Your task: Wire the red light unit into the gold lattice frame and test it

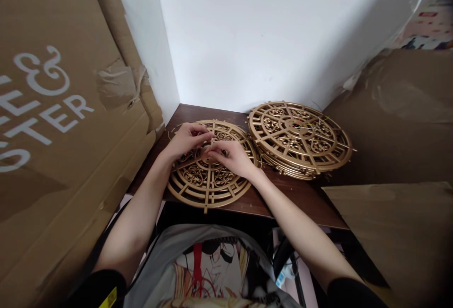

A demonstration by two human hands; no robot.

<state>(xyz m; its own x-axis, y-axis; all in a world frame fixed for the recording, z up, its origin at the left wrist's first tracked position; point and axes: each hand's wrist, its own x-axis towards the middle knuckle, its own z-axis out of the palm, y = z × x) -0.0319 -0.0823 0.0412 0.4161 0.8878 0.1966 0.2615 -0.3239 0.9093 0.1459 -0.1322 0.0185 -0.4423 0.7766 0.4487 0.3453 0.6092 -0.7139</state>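
Note:
A round gold openwork panel (209,194) with scrollwork between its spokes lies flat on the dark brown table, in front of me. Over its middle, my left hand (191,142) comes in from the left, thumb and fingers pinched together. My right hand (233,157) meets it from the right, its fingertips closed in a pinch too. A small pale piece (212,141) shows between the two sets of fingertips, too small to name. Thin wires, some red and some yellow, run near the hands on the panel. The fingers hide part of the panel's centre.
At the right stands a stack of similar gold panels (300,140) with loose yellow wires on top. A large cardboard box (71,124) borders the left, and more cardboard (392,129) the right. Behind the brown table (255,202) rises a white wall (247,39).

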